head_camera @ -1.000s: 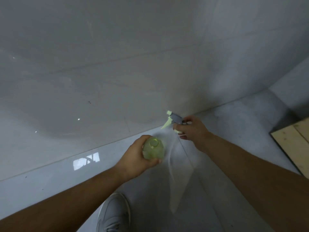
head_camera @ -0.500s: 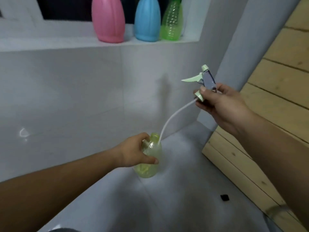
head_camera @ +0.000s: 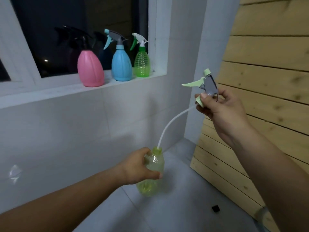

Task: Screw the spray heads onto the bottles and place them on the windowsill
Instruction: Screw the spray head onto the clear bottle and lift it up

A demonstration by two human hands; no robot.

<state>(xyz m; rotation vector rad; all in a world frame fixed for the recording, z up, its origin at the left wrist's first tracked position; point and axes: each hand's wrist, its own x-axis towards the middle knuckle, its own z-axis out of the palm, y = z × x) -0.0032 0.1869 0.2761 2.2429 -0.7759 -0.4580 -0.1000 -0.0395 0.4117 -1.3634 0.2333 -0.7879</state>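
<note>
The view has lifted since a moment ago, showing three capped bottles on the windowsill. The left hand fingers clench the yellow-green bottle low above the floor; the right hand fingers grip the spray head held high, its tube dipping into the neck.

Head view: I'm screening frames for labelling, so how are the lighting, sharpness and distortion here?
Head view: dim indoor light, dark window mirroring the sprayers as silhouettes; wide-angle bending bows the wooden planks; soft shadow on the tiled wall; the yellow-green bottle in the left hand looks slightly soft, the spray head sharper.
</note>
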